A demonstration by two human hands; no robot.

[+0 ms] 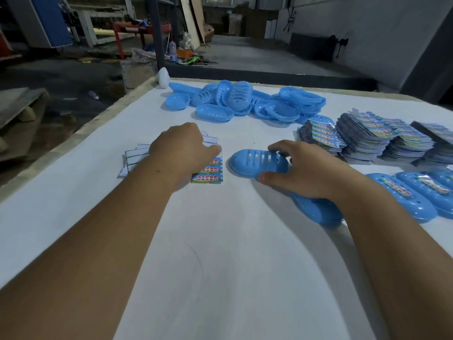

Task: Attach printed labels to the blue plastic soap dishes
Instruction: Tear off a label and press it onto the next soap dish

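A blue slotted soap dish lies on the white table, and my right hand grips its right end with thumb below and fingers over the top. Another blue dish lies partly under my right wrist. My left hand rests on a sheet of printed labels, its fingers over the sheet's upper part; I cannot tell whether it pinches a label. White backing strips lie left of that hand.
A heap of blue soap dishes lies at the table's far side. Stacks of printed label sheets stand at the right. Labelled dishes lie in a row at the right edge. A white object stands at the far-left corner.
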